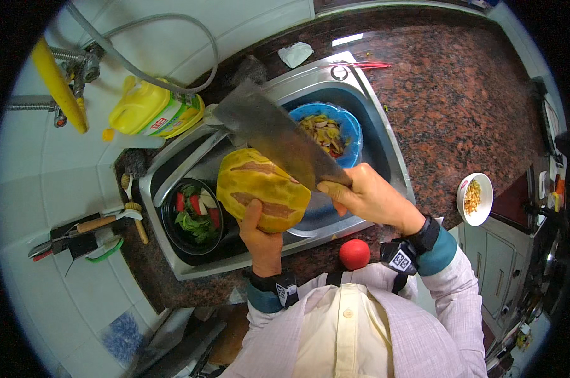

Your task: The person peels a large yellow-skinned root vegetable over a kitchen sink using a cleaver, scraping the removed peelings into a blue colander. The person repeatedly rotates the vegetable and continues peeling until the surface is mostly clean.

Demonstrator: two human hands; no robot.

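Observation:
My left hand (pixel 259 236) grips a large yellow-green gourd or melon (pixel 247 184) from below, thumb pressed on its near side. Brownish patches show on its surface, and it is held over the divider of a double steel sink (pixel 308 241). In my right hand (pixel 365 193) is the handle of a broad cleaver (pixel 275 132). Its blurred blade slants up and left, overlapping the upper right of the gourd; I cannot tell whether it touches. A blue plastic-lined basin (pixel 358 141) of peelings (pixel 323 137) sits in the right bowl, partly behind the blade.
A dark bowl (pixel 167 231) of leafy greens and red and white pieces stands in the left sink, near the faucet (pixel 190 165). A red ball-shaped item (pixel 354 254) rests at the counter's front edge. Around are a yellow detergent jug (pixel 143 108) and a white bowl (pixel 484 208) of small pieces.

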